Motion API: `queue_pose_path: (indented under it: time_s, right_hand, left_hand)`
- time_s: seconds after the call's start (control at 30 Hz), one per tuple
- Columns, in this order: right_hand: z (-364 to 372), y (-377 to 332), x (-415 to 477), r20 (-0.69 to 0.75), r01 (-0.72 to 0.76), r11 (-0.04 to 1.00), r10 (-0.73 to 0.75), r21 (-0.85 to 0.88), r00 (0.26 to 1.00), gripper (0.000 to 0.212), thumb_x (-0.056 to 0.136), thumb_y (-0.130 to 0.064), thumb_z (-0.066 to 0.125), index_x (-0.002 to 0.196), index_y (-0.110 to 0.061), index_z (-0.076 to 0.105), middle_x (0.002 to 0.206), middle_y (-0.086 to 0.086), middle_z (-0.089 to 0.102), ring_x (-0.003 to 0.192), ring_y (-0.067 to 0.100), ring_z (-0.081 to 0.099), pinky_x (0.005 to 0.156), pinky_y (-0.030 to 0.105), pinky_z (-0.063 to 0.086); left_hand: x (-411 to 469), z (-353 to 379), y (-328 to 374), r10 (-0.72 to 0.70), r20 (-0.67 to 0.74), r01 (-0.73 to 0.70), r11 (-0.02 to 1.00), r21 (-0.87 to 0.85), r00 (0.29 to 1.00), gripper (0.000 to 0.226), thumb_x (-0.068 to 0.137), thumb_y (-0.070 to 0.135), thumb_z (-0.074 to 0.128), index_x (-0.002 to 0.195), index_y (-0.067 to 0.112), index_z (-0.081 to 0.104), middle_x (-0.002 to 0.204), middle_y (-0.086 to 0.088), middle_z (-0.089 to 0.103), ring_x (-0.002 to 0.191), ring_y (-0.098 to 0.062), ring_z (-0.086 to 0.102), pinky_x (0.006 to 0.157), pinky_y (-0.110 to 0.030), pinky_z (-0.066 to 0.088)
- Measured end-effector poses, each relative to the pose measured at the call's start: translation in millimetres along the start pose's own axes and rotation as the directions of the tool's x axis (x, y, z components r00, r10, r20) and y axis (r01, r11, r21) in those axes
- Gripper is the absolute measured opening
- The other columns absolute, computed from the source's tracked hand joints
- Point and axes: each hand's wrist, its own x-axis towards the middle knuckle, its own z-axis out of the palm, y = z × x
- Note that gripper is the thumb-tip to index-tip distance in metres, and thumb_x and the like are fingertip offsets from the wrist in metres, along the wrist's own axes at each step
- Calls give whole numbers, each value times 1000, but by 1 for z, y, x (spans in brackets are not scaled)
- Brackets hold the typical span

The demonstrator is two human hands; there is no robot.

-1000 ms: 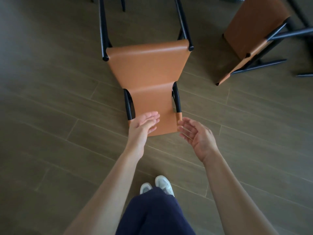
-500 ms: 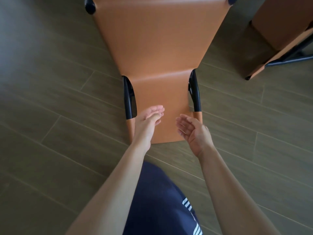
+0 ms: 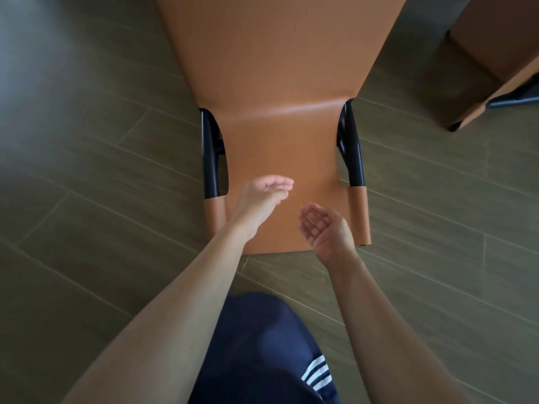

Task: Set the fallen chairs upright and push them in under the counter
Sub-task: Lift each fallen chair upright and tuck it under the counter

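Note:
A tan leather chair [image 3: 280,83] with a black frame lies on its back on the floor, filling the upper middle of the view. Its backrest top edge points toward me. My left hand [image 3: 264,196] hovers over the left part of the backrest, fingers extended and apart, holding nothing. Over the backrest's lower right part, my right hand [image 3: 326,228] is palm up with fingers loosely curled, empty. Neither hand grips the chair. A second fallen tan chair [image 3: 493,53] lies at the upper right, partly cut off.
The floor [image 3: 87,170] is dark wood-look planks all around. My leg in dark blue trousers with white stripes [image 3: 262,351] is at the bottom middle. The counter is out of view.
The view has come much closer to the chair, which now looks larger. Both hands have moved forward over the backrest's end, still empty.

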Motion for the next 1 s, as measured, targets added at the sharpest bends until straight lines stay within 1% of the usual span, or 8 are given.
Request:
queue_pose_path:
  time_s: [0.17, 0.3, 0.4, 0.5, 0.63, 0.7, 0.83, 1.0]
  right_hand:
    - [-17, 26, 24, -4, -63, 997, 63, 37, 998, 30, 100, -17, 37, 108, -5, 63, 104, 11, 70, 96, 23, 67, 81, 33, 52]
    - [-29, 42, 41, -9, -83, 995, 84, 60, 996, 31, 101, -19, 34, 109, -5, 61, 104, 12, 69, 94, 24, 66, 80, 34, 51]
    - [-34, 54, 52, -30, -112, 991, 114, 80, 993, 35, 103, -21, 31, 105, -4, 61, 107, 14, 67, 96, 26, 64, 82, 36, 50]
    - [-38, 62, 64, -55, -139, 985, 146, 107, 988, 34, 101, -22, 34, 103, -3, 62, 119, 16, 64, 104, 29, 62, 90, 37, 47]
    - [-49, 75, 77, -85, -180, 968, 197, 177, 977, 42, 100, -24, 34, 126, 2, 56, 135, 21, 56, 125, 33, 54, 94, 39, 44]
    - [-55, 80, 80, -117, -199, 956, 228, 216, 967, 45, 100, -24, 33, 130, 4, 53, 138, 23, 53, 129, 34, 51, 94, 39, 43]
    - [-64, 93, 82, -187, -222, 933, 281, 284, 941, 39, 101, -25, 36, 110, 7, 56, 135, 26, 54, 126, 36, 52, 97, 40, 43]
    - [-63, 103, 84, -227, -220, 907, 314, 359, 922, 49, 103, -25, 31, 137, 7, 44, 140, 25, 50, 132, 34, 46, 106, 41, 39]
  left_hand:
    - [9, 7, -33, -6, 86, -8, 987, 160, 996, 23, 90, 6, 59, 100, 24, 69, 100, 13, 69, 96, 3, 61, 85, -17, 48]
    - [10, 15, -66, -32, 35, 26, 988, 154, 999, 25, 90, 5, 59, 101, 24, 69, 101, 11, 70, 94, 5, 62, 75, -10, 44]
    - [8, 23, -90, -65, 19, 61, 985, 159, 998, 27, 89, 2, 59, 103, 22, 69, 104, 8, 70, 100, -1, 63, 79, -10, 44]
    - [11, 26, -103, -87, -8, 88, 986, 144, 996, 28, 89, 3, 58, 103, 24, 69, 105, 9, 70, 101, -1, 62, 78, -10, 43]
    - [17, 25, -114, -117, -36, 120, 984, 128, 993, 28, 91, 3, 55, 104, 25, 69, 105, 9, 70, 97, 6, 60, 74, -8, 42]
    - [15, 25, -121, -136, -33, 139, 981, 133, 990, 29, 93, 1, 52, 107, 21, 68, 107, 7, 70, 96, 7, 60, 75, -8, 42]
    - [10, 25, -135, -178, -8, 176, 964, 197, 984, 31, 92, -2, 54, 114, 14, 67, 111, 3, 68, 100, -2, 60, 73, -6, 42]
    - [7, 20, -148, -217, -6, 213, 948, 236, 976, 32, 91, -3, 55, 115, 14, 66, 116, 0, 68, 105, -6, 60, 79, -9, 43]
